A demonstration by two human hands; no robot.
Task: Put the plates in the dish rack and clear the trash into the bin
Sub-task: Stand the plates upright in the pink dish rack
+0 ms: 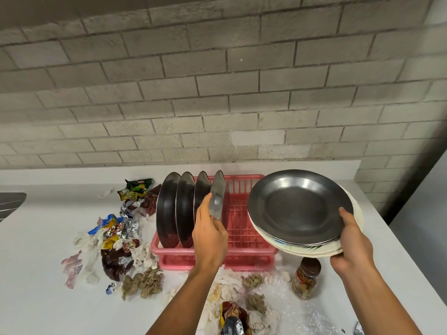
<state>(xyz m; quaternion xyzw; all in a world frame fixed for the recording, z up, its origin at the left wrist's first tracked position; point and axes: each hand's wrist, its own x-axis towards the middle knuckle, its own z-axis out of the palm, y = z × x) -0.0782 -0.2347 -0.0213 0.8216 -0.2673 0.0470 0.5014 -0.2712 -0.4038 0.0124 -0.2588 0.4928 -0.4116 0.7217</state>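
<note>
At rack (244,228), plate (219,189) is pinched by left hand (209,234); stack (297,204), gripped at its rim by right hand (350,243), could be tilted and spilled.

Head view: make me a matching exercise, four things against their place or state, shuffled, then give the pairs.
1 left hand
2 right hand
3 jar
4 snack wrappers

A stands upright on the counter
B lie left of the dish rack
C holds the stack of plates
D grips an upright steel plate

Pairs: 1-D, 2-C, 3-A, 4-B
</note>
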